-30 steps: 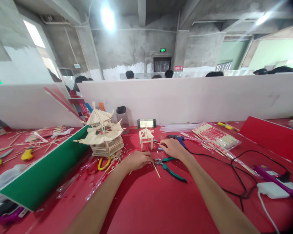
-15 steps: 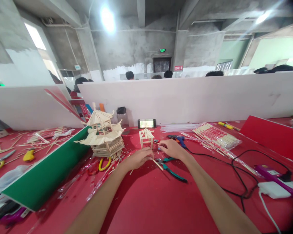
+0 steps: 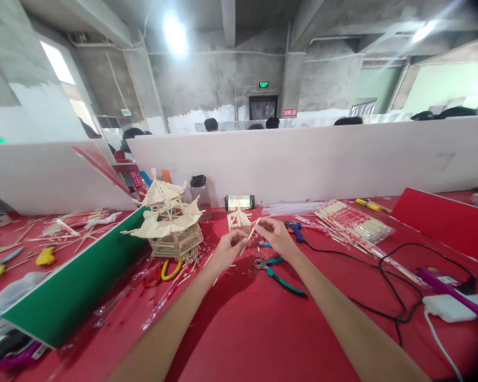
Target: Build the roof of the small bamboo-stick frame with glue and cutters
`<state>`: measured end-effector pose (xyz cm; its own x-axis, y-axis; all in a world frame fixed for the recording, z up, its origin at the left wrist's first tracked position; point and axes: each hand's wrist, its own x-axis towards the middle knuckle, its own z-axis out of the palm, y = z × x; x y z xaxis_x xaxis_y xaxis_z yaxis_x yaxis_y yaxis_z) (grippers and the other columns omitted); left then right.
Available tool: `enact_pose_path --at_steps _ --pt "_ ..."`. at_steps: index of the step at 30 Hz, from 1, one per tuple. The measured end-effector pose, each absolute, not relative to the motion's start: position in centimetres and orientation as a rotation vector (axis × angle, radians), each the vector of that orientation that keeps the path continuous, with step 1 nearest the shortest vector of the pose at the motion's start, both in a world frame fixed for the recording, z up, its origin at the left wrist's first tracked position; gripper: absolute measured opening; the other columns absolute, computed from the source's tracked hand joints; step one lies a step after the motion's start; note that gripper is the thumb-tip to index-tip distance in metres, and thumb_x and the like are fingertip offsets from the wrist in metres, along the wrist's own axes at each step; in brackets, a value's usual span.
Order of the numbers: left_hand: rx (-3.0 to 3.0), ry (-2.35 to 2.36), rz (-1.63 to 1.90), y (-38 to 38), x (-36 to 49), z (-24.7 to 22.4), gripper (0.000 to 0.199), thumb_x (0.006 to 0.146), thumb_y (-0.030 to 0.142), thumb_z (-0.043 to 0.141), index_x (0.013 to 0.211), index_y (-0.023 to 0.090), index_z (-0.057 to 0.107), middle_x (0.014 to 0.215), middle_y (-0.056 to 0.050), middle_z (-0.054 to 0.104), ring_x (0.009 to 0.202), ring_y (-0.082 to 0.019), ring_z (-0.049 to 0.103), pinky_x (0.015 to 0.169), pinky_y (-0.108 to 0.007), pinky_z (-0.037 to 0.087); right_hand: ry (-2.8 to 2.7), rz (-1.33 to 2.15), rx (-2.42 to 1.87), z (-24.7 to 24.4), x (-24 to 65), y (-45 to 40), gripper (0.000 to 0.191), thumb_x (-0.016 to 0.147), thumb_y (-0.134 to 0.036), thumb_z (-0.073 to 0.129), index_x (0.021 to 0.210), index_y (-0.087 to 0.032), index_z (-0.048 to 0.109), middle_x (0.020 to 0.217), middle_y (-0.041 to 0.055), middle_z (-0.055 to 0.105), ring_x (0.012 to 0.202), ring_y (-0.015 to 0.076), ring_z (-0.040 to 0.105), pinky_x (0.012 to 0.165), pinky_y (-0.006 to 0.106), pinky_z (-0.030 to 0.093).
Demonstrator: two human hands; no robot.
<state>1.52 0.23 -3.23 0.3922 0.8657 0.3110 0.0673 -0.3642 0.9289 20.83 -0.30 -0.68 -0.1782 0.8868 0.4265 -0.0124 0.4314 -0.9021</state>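
Between my two hands a thin wooden stick [image 3: 254, 228] is held up at a slant. My left hand [image 3: 231, 247] pinches its lower end, and my right hand [image 3: 274, 235] has its fingers closed on the upper part. Just behind them stands a small house-like frame of sticks [image 3: 239, 216], partly covered by my left hand. Teal-handled pliers [image 3: 283, 280] lie on the red table [image 3: 258, 334] below my hands, their jaws apart. To the left is a larger stick pavilion [image 3: 169, 223] with a tiered roof.
A blue glue gun [image 3: 293, 230] lies right of my hands, its black cord trailing right. Packed sticks [image 3: 352, 222] lie beyond. A green board [image 3: 79, 281] leans at left near yellow-handled scissors [image 3: 171, 268]. A phone [image 3: 239, 202] and a bottle [image 3: 199, 193] stand by the white partition [image 3: 302, 159].
My left hand has lifted the stick off the table beside the pliers and tilted it upward. My right hand has come down to it and now grips it too.
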Motion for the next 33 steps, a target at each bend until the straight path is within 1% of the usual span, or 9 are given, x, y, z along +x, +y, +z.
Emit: enact_pose_path --at_steps 6,13,17,20,24,27,29,31,33 --pt "1.775 0.813 1.089 0.1 1.8 -3.4 0.033 0.085 0.047 0.066 0.091 0.015 0.065 0.075 -0.001 0.063 0.064 -0.011 0.051 0.063 -0.022 0.039 -1.441 0.973 -0.76 -0.9 21.1 0.0 0.03 0.078 -0.046 0.072 0.091 -0.021 0.063 0.077 0.0016 0.067 0.063 0.0152 0.06 0.053 0.026 0.047" --pt "1.874 0.789 1.045 -1.1 2.1 -2.3 0.036 0.093 0.05 0.054 0.091 0.015 0.064 0.063 0.004 0.052 0.057 -0.01 0.044 0.057 -0.022 0.034 -1.645 0.969 -0.803 -0.6 21.2 0.0 0.027 0.084 -0.046 0.066 0.089 -0.02 0.064 0.078 0.0016 0.068 0.066 0.0151 0.062 0.061 0.026 0.048" --pt "1.811 0.814 1.006 -0.7 1.8 -2.7 0.032 0.094 0.047 0.049 0.102 0.017 0.06 0.058 0.005 0.05 0.051 -0.012 0.045 0.054 -0.023 0.035 -1.831 0.748 -1.073 -0.2 24.3 0.5 0.034 0.088 -0.051 0.057 0.087 -0.018 0.065 0.081 0.0048 0.07 0.075 0.0184 0.064 0.07 0.029 0.048" --pt "1.797 0.878 1.014 -0.2 1.5 -3.2 0.027 0.092 0.044 0.052 0.102 0.02 0.058 0.065 0.004 0.055 0.051 -0.011 0.043 0.052 -0.023 0.033 -2.234 0.586 -1.428 0.3 26.7 0.0 0.036 0.081 -0.054 0.065 0.088 -0.019 0.068 0.087 0.0073 0.072 0.079 0.0229 0.065 0.072 0.032 0.047" --pt "1.84 0.926 1.052 -0.3 1.4 -3.2 0.024 0.094 0.043 0.049 0.093 0.019 0.056 0.067 0.004 0.053 0.055 -0.011 0.042 0.055 -0.023 0.034 -2.589 0.618 -1.755 1.0 26.6 -1.7 0.077 0.059 -0.069 0.076 0.117 -0.02 0.065 0.113 0.015 0.069 0.099 0.0355 0.065 0.079 0.039 0.049" --pt "1.883 0.932 1.044 -0.7 1.4 -3.0 0.029 0.097 0.045 0.043 0.086 0.019 0.052 0.064 0.005 0.047 0.056 -0.011 0.042 0.057 -0.023 0.034 -2.681 0.571 -1.909 1.0 24.7 -2.7 0.104 0.048 -0.07 0.08 0.136 -0.02 0.055 0.134 0.0192 0.059 0.123 0.0439 0.052 0.094 0.048 0.046" --pt "1.889 0.935 1.031 -0.8 1.5 -2.9 0.031 0.098 0.046 0.041 0.087 0.019 0.052 0.061 0.006 0.045 0.055 -0.01 0.041 0.057 -0.023 0.034 -2.678 0.546 -1.983 0.7 23.8 -3.0 0.113 0.044 -0.066 0.083 0.141 -0.018 0.05 0.142 0.0206 0.051 0.132 0.0457 0.044 0.098 0.049 0.044" --pt "1.885 0.944 1.027 -0.8 1.5 -3.0 0.031 0.099 0.046 0.041 0.093 0.019 0.054 0.059 0.007 0.045 0.053 -0.011 0.041 0.056 -0.023 0.034 -2.667 0.536 -1.946 0.2 23.5 -3.1 0.101 0.046 -0.058 0.084 0.135 -0.018 0.055 0.137 0.0194 0.056 0.128 0.0441 0.049 0.094 0.046 0.046" --pt "1.872 0.95 1.038 -0.8 1.5 -3.1 0.03 0.098 0.046 0.042 0.099 0.019 0.054 0.057 0.007 0.046 0.052 -0.011 0.042 0.055 -0.023 0.033 -2.678 0.553 -1.782 -0.2 24.0 -2.9 0.07 0.053 -0.045 0.082 0.117 -0.022 0.065 0.116 0.0137 0.068 0.108 0.0387 0.062 0.081 0.04 0.049"
